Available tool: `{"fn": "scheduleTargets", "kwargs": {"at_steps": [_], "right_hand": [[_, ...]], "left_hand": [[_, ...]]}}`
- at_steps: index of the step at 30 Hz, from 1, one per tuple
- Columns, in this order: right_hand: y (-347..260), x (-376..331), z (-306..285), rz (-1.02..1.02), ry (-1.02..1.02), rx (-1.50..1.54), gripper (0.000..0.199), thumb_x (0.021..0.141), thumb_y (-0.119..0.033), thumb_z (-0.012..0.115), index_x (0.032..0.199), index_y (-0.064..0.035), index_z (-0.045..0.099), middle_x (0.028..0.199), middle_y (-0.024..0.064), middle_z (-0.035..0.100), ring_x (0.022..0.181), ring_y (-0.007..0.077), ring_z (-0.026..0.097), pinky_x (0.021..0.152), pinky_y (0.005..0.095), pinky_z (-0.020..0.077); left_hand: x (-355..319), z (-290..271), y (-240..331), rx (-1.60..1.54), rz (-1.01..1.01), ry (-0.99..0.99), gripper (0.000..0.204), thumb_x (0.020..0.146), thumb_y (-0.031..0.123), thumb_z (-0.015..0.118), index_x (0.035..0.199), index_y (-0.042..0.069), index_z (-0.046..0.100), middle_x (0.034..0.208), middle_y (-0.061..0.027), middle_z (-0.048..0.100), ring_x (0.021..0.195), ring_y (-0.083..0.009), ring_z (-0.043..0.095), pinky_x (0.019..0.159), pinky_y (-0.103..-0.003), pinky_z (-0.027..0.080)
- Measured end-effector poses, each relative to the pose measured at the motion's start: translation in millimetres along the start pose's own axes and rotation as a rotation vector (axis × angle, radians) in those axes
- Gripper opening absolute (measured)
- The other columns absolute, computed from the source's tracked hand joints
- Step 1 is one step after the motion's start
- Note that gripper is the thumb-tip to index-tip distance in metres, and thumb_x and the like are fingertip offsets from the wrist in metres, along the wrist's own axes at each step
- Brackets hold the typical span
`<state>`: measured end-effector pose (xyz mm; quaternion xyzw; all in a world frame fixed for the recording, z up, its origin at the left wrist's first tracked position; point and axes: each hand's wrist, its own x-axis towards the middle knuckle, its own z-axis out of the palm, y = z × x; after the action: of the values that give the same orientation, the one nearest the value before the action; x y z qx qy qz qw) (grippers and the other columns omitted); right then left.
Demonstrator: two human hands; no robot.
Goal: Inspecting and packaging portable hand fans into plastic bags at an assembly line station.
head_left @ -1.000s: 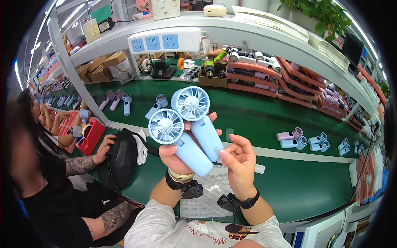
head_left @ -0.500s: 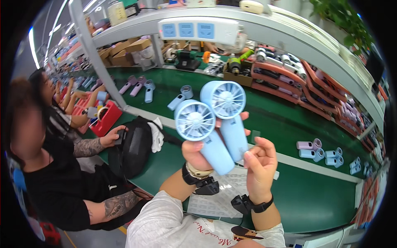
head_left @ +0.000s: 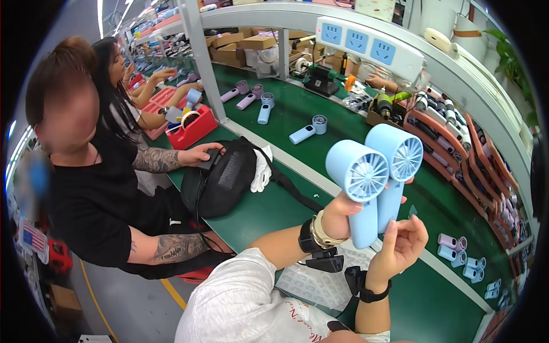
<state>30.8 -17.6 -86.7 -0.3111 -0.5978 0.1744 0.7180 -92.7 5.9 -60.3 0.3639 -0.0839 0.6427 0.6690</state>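
Note:
Two light blue handheld fans are held up side by side in my left hand (head_left: 337, 220), its fingers wrapped round their handles. The nearer fan (head_left: 367, 174) overlaps the farther fan (head_left: 407, 155), and both round grilles face right. My right hand (head_left: 403, 243) is raised beside the handles, fingers loosely bent and apart. Its thumb tip is at the lower end of the farther fan's handle; whether it touches, I cannot tell. A small translucent greenish piece (head_left: 413, 211) shows at its index fingertip. Below my hands, a sheet of printed labels (head_left: 317, 280) lies on the green table.
At left a person in black (head_left: 97, 194) rests a hand on a black bag (head_left: 226, 180) with white gloves (head_left: 262, 168). Behind it is a red tape dispenser (head_left: 194, 128). More fans (head_left: 303, 134) lie on the green bench; pink racks (head_left: 457, 143) and a socket strip (head_left: 369, 46) stand beyond.
The view has swung left, so the bench and my hands appear farther right. The fans have turned, their grilles now facing more to the right. My left hand still grips both.

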Motion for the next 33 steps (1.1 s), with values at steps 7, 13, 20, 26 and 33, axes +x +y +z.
{"fn": "scheduleTargets", "kwargs": {"at_steps": [7,13,20,26,33], "right_hand": [[11,6,-1,0.409,-0.121,0.432,0.047,0.089,-0.018,0.056,0.131,-0.0042,0.038,0.116,0.0077,0.050,0.108,0.0161,0.050,0.093,0.0306,0.0396],[17,-1,-2,0.559,-0.251,0.604,0.062,0.092,-0.039,0.046,0.142,-0.0052,0.030,0.139,0.0095,0.039,0.127,0.0220,0.041,0.106,0.0364,0.0321],[18,-3,1,0.643,-0.091,0.610,0.064,0.092,-0.040,0.044,0.144,-0.0053,0.027,0.143,0.0095,0.036,0.130,0.0223,0.038,0.108,0.0368,0.0305],[12,-3,4,0.692,-0.035,0.619,0.063,0.093,-0.041,0.044,0.144,-0.0076,0.028,0.142,0.0093,0.037,0.129,0.0227,0.040,0.107,0.0372,0.0323],[10,-6,13,0.669,0.006,0.546,0.061,0.093,-0.043,0.042,0.143,-0.0105,0.029,0.142,0.0092,0.037,0.128,0.0229,0.041,0.105,0.0377,0.0347]], "left_hand": [[4,-7,-2,-0.192,0.011,-0.075,0.048,0.072,0.026,0.056,0.116,0.006,0.052,0.135,-0.0268,0.042,0.113,-0.0349,0.054,0.096,-0.046,0.046],[5,-2,-5,-0.440,-0.074,-0.071,0.040,0.075,0.024,0.050,0.111,0.006,0.052,0.130,-0.0240,0.048,0.110,-0.0314,0.056,0.093,-0.043,0.049],[8,4,-8,-0.421,-0.026,0.054,0.036,0.076,0.026,0.051,0.108,0.007,0.052,0.124,-0.0212,0.052,0.110,-0.0309,0.056,0.090,-0.042,0.051],[8,4,-6,-0.404,-0.042,0.029,0.036,0.077,0.026,0.051,0.106,0.006,0.053,0.121,-0.0178,0.053,0.113,-0.0294,0.054,0.088,-0.042,0.051],[8,4,-1,-0.425,-0.034,0.044,0.036,0.077,0.028,0.052,0.106,0.006,0.053,0.118,-0.0160,0.053,0.117,-0.0286,0.052,0.088,-0.042,0.051]]}}
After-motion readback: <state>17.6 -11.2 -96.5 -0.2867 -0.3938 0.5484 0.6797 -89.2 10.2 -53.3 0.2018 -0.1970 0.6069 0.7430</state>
